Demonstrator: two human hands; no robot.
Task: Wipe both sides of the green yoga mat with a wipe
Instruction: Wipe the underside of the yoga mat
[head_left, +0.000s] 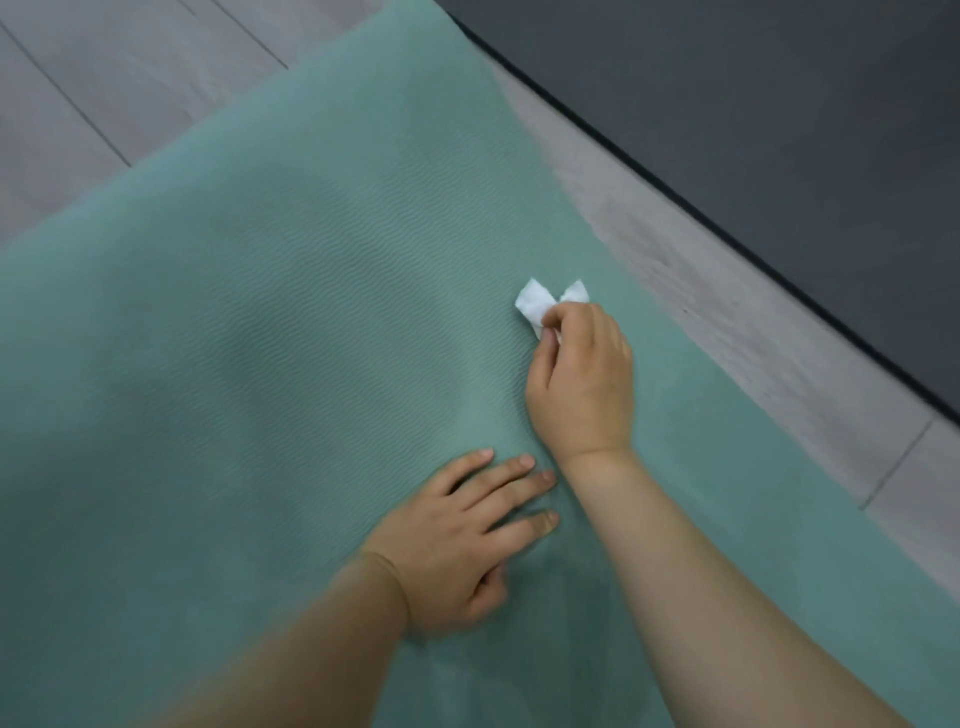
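Mat (291, 322), green, with a fine wavy ribbed texture, spread flat on a floor and filling most of the head view; its edges run diagonally from lower left to upper middle and from upper middle to lower right.

Wipe (540, 304), white, small and crumpled, two folded ends sticking out past the fingertips; it lies against the mat's surface towards the mat's right-hand edge.

Right hand (582, 379), back of hand up, fingers curled with thumb and fingertips pinching the wipe and holding it down on the mat. Bare forearm runs in from the lower right corner.

Left hand (462, 540), palm down, fingers straight and slightly spread, pressing flat on the mat just below and to the left of the right wrist; fingertips lie close to that wrist, whether touching it cannot be told. Bare forearm enters from the bottom edge, blurred.

Floor (104, 104), pale grey wood-look planks, visible at upper left and as a strip along the mat's right-hand edge.

Dark mat (753, 130), charcoal grey with a darker edge, lying on the floor at upper right, separated from the green mat by the strip of planks.
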